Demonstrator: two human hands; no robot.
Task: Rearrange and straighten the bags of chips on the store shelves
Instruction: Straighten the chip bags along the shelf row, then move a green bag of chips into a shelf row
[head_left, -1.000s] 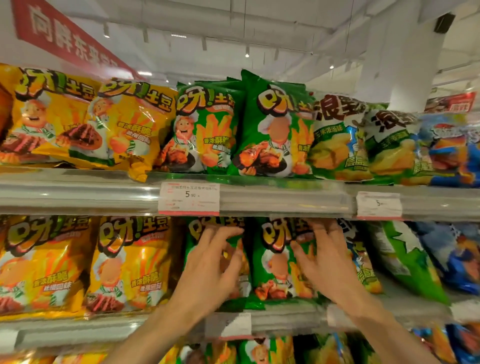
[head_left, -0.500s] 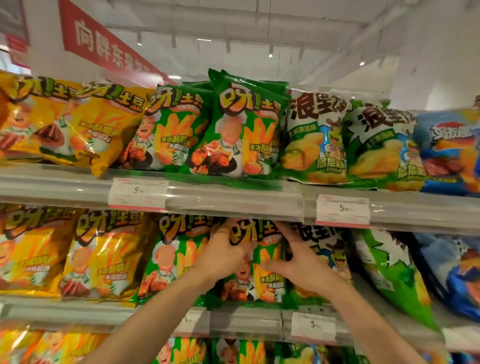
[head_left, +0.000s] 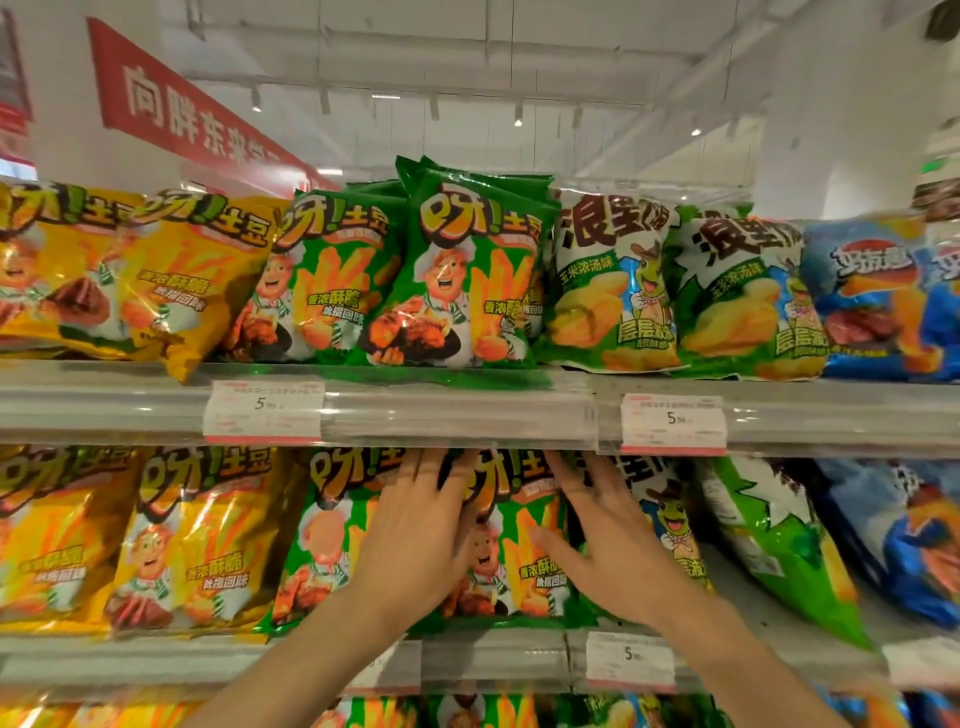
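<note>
Green chip bag (head_left: 511, 551) stands on the middle shelf (head_left: 493, 660), at six o'clock from the upper green bags (head_left: 457, 275). My left hand (head_left: 415, 540) and right hand (head_left: 608, 551) flank it at nine and three, fingers straight and spread, pressing its sides.

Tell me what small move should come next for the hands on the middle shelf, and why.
Probably press the green chip bag square between both palms, then let go. The left hand and right hand flank it with straight fingers, and its top tucks under the shelf rail. It already faces front, so only a light squaring seems left.
</note>
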